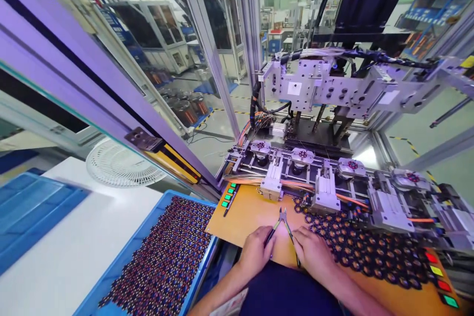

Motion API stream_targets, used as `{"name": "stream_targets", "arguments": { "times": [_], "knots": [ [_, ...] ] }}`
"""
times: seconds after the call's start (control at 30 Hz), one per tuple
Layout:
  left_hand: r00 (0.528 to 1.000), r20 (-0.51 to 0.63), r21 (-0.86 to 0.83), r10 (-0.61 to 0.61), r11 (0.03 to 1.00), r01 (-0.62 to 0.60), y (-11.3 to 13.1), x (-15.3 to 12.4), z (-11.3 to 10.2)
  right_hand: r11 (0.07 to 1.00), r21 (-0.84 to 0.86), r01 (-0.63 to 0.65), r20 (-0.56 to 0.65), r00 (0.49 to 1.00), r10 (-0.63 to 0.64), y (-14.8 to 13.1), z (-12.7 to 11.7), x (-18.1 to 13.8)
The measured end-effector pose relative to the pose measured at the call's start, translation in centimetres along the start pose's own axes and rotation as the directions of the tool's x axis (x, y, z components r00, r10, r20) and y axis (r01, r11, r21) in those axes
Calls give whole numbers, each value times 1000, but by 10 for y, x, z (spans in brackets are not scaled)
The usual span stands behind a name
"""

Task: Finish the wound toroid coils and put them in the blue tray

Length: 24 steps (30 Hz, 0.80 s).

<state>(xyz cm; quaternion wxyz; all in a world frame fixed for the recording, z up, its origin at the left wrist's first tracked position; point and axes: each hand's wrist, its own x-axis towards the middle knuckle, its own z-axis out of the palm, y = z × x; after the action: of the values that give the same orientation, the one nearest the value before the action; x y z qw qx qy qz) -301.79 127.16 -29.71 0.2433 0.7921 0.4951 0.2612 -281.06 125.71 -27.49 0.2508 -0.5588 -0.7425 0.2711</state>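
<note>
A pair of cutting pliers [283,216] points away from me over the orange work panel [248,212], its handles spread apart. My left hand [258,247] is closed around the left handle. Around the right handle, my right hand [310,248] is closed too. The pliers' jaws look slightly parted, with nothing visible between them. Just right of my right hand lie many dark ring-shaped parts [355,244] with copper-coloured centres, spread over the panel.
Beyond the panel stands a machine with a row of metal fixtures [326,195]. At left, a blue tray [148,227] is filled with small dark parts, beside a white table [40,237] with a fan cover [124,163]. Green buttons [228,197] line the panel's left edge.
</note>
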Motion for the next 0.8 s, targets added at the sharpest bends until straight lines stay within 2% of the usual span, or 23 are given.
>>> {"name": "stream_targets", "arguments": {
  "times": [0.07, 0.17, 0.23, 0.27, 0.3, 0.37, 0.43, 0.53, 0.63, 0.8],
  "knots": [
    [1000, -8, 38, 30, 999, -29, -1, 6, -21, 990, -67, 123, 18, 992, -122, -7, -31, 0],
    [996, -59, 135, 62, 989, -54, -9, 29, -76, 929, -206, 308, -21, 948, -318, -20, -95, 17],
    [992, -95, 220, 79, 974, -56, -15, 59, -117, 777, -460, 429, 9, 878, -479, -29, -139, 44],
    [990, -107, 259, 91, 964, -60, -17, 77, -136, 711, -549, 438, 43, 865, -499, -32, -157, 61],
    [988, -111, 296, 104, 953, -67, -18, 98, -152, 667, -614, 422, 100, 880, -464, -35, -172, 81],
    [986, -89, 354, 139, 930, -99, -17, 142, -174, 641, -649, 411, 155, 896, -417, -36, -189, 121],
    [982, -29, 385, 185, 909, -160, -15, 181, -182, 638, -656, 403, 199, 908, -369, -34, -191, 156],
    [979, 68, 409, 192, 890, -203, -15, 221, -178, 648, -660, 381, 244, 924, -294, -26, -181, 187],
    [978, 140, 430, 157, 880, -203, -19, 238, -169, 664, -657, 358, 277, 933, -229, -19, -173, 198],
    [963, 243, 434, 114, 876, -213, -26, 249, -165, 704, -618, 351, 335, 927, -168, -15, -173, 203]
  ]
}}
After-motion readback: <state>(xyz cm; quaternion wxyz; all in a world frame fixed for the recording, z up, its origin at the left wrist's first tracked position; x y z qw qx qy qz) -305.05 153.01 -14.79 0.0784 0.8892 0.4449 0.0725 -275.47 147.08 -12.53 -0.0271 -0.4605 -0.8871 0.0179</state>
